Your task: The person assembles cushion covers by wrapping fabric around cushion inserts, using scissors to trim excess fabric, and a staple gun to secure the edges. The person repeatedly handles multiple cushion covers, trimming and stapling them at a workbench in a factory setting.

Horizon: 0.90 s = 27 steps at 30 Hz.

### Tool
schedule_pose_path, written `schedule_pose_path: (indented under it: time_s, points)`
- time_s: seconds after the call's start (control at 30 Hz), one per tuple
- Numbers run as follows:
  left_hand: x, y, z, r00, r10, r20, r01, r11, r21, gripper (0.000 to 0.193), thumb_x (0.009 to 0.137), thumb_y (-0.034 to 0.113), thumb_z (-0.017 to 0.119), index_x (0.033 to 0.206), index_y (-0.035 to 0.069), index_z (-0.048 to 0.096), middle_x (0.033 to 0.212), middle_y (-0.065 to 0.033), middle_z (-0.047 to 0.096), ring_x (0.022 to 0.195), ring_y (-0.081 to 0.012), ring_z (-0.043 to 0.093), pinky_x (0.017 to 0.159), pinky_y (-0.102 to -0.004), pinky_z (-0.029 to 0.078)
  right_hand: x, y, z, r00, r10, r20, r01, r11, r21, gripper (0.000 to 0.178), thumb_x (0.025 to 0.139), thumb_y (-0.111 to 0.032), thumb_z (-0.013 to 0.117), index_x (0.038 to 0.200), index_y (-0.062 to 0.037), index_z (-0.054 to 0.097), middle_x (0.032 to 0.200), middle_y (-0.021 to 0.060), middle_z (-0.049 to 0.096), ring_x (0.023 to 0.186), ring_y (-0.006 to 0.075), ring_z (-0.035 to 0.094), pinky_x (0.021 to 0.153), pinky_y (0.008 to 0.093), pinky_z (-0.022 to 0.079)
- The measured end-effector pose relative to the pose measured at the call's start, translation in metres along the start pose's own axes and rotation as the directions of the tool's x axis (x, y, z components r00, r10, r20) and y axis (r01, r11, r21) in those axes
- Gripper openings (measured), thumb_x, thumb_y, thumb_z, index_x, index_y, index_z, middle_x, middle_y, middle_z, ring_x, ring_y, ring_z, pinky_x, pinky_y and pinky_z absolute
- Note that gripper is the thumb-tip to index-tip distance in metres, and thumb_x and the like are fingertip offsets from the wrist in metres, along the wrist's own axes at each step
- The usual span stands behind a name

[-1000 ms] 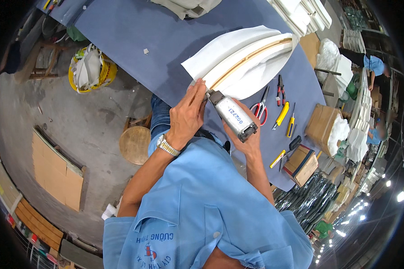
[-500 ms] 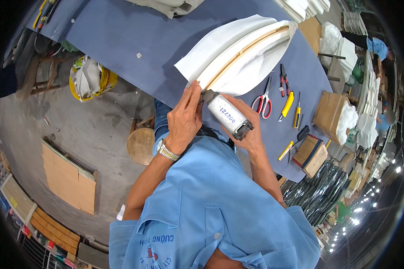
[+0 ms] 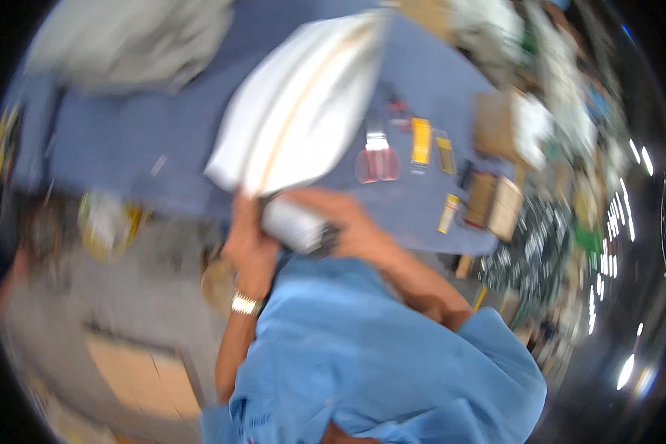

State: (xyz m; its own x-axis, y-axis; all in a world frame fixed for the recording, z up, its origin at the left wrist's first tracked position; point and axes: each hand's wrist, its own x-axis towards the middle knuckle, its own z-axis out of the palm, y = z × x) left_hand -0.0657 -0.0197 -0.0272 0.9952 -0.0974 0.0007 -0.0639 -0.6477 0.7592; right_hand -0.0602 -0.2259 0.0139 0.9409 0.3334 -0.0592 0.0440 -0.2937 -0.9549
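Note:
My right hand [image 3: 350, 222] is wrapped around a silver, cylindrical staple gun [image 3: 292, 224] with a dark rear end. The tool's front end lies against the near tip of a long white fabric-covered piece [image 3: 301, 111]. Along the middle of that piece runs a thin wooden strip [image 3: 305, 95]. At the same near tip, my left hand [image 3: 249, 240] grips the fabric edge, its fingers closed beside the tool's nose. Motion smears both hands, and the tool hides part of their fingers.
Right of the white piece lie red-handled scissors [image 3: 378, 159], red-handled pliers [image 3: 399, 111], a yellow cutter [image 3: 420, 140] and more yellow tools on the blue tabletop [image 3: 333, 203]. Boxes [image 3: 494, 122] stand at its right edge. Grey fabric [image 3: 137, 44] lies far left; a yellow bucket [image 3: 111, 226] stands below.
The whole view has swung and blurred, with table, tools and hands shifting left in it. Both hands keep their hold, and the staple gun stays at the white piece's near tip.

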Motion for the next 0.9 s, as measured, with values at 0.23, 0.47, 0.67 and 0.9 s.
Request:
schedule_pose_path:
  time_s: [0.23, 0.47, 0.67, 0.9]
  points:
    - [-0.006, -0.041, 0.033, 0.980, 0.155, -0.127, -0.153, 0.988, 0.021, 0.053, 0.097, -0.006, 0.048, 0.150, -0.008, 0.047, 0.143, -0.0275, 0.059, 0.118, -0.0338, 0.067, 0.101, -0.0410, 0.054, 0.006, 0.002, -0.006, 0.999, -0.031, -0.010, 0.029, 0.994, -0.101, 0.075, 0.063, -0.005, 0.078, 0.136, -0.0034, 0.061, 0.127, 0.0207, 0.067, 0.118, 0.0416, 0.063, 0.098, 0.0467, 0.053]
    - [0.001, -0.042, 0.025, 0.952, 0.298, -0.069, -0.294, 0.954, 0.052, 0.048, 0.104, 0.005, 0.047, 0.151, -0.006, 0.046, 0.147, -0.0280, 0.056, 0.126, -0.0401, 0.064, 0.097, -0.0446, 0.057, 0.002, 0.006, -0.001, 0.995, -0.061, -0.081, 0.058, 0.997, -0.048, 0.071, 0.064, -0.002, 0.075, 0.134, -0.0034, 0.061, 0.125, 0.0183, 0.068, 0.115, 0.0406, 0.064, 0.094, 0.0470, 0.052]
    - [-0.001, -0.046, 0.021, 0.988, 0.154, -0.022, -0.155, 0.980, -0.121, 0.055, 0.103, 0.002, 0.054, 0.156, -0.003, 0.040, 0.156, -0.0269, 0.046, 0.135, -0.0401, 0.056, 0.105, -0.0462, 0.054, 0.005, -0.004, 0.003, 0.996, -0.037, -0.087, 0.033, 0.998, -0.044, 0.066, 0.068, -0.006, 0.076, 0.132, -0.0047, 0.061, 0.120, 0.0176, 0.068, 0.112, 0.0400, 0.064, 0.089, 0.0474, 0.052]
    - [0.003, -0.039, 0.022, 0.960, 0.264, -0.091, -0.264, 0.964, 0.010, 0.064, 0.100, 0.002, 0.063, 0.158, -0.001, 0.035, 0.158, -0.0270, 0.041, 0.138, -0.0404, 0.053, 0.109, -0.0494, 0.053, 0.006, -0.010, 0.012, 0.980, -0.048, -0.192, 0.042, 0.998, -0.035, 0.052, 0.069, -0.009, 0.077, 0.119, -0.0048, 0.065, 0.104, 0.0192, 0.071, 0.100, 0.0414, 0.068, 0.078, 0.0477, 0.054]
